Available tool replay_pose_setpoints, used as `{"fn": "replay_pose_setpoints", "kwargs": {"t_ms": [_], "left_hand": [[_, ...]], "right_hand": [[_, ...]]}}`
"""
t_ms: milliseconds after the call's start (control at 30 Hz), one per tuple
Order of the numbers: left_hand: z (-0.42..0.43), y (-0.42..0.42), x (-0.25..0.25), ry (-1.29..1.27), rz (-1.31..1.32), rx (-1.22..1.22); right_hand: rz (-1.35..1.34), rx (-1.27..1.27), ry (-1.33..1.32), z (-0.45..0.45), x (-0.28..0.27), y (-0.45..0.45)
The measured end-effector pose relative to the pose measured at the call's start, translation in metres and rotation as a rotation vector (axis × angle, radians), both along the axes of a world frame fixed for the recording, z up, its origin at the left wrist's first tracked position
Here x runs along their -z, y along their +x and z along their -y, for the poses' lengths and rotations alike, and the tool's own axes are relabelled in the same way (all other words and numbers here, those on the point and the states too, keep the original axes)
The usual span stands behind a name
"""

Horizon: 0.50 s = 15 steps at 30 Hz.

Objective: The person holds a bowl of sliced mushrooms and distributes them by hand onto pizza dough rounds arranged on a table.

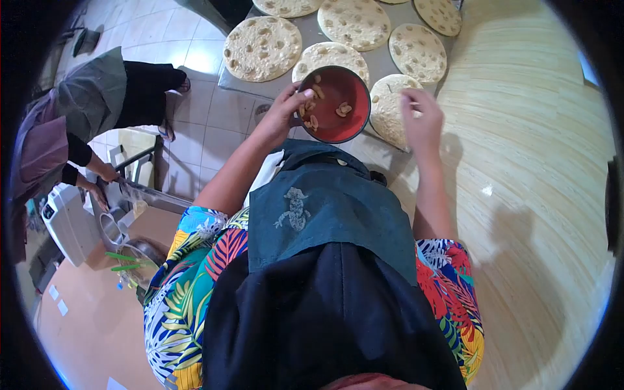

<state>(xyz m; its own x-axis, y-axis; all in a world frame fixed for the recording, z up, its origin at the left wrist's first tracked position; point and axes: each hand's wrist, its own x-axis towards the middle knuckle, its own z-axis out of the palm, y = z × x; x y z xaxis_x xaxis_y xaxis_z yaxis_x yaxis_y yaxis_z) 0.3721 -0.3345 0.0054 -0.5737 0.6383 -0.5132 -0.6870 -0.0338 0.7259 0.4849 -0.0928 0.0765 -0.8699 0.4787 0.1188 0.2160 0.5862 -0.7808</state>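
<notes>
My left hand (283,117) holds a bowl (338,97), red inside and dark outside, by its left side with the thumb over the rim. A few pale brown pieces (343,109), nut-like in look, lie in the bowl; their exact kind is unclear. My right hand (422,120) is above the nearest round flatbread (387,107), its fingers curled together and slightly blurred. Whatever it may hold is too small to name. Several more round flatbreads (263,49), dotted with brownish pieces, lie on a grey surface (244,88) in front of me.
A pale wall (520,130) runs along my right. On the left another person (84,110) reaches with both hands toward a metal-edged item beside a white machine (68,221). A brown table (97,318) stands at the lower left. Tiled floor (214,140) shows between.
</notes>
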Motion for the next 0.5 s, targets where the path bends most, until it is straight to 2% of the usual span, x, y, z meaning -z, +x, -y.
{"fn": "replay_pose_setpoints", "kwargs": {"t_ms": [33,100,133,200,300,367,433,467,500], "left_hand": [[-0.006,0.002,-0.003,0.004,-0.008,0.009],[-0.018,0.008,-0.017,-0.122,-0.066,0.052],[-0.025,0.011,-0.024,-0.133,-0.075,0.028],[-0.034,0.015,-0.017,-0.153,-0.118,0.039],[-0.043,0.024,-0.011,-0.171,-0.172,-0.015],[-0.044,0.027,-0.013,-0.237,-0.234,-0.008],[-0.045,0.029,-0.012,-0.22,-0.233,-0.017],[-0.045,0.029,-0.007,-0.226,-0.209,-0.014],[-0.045,0.029,-0.004,-0.233,-0.185,-0.01]], "right_hand": [[0.01,-0.101,-0.066,0.012,-0.003,-0.005],[0.109,-0.374,0.079,0.028,0.01,-0.009],[0.103,-0.37,0.083,0.033,0.019,-0.01],[0.373,-0.441,0.382,0.044,0.034,-0.012],[0.451,-0.491,0.437,0.056,0.041,-0.004],[0.368,-0.484,0.417,0.058,0.052,0.001],[0.58,-0.503,0.169,0.06,0.039,0.001],[0.58,-0.502,0.17,0.056,0.045,0.002],[0.557,-0.57,0.054,0.05,0.052,0.002]]}}
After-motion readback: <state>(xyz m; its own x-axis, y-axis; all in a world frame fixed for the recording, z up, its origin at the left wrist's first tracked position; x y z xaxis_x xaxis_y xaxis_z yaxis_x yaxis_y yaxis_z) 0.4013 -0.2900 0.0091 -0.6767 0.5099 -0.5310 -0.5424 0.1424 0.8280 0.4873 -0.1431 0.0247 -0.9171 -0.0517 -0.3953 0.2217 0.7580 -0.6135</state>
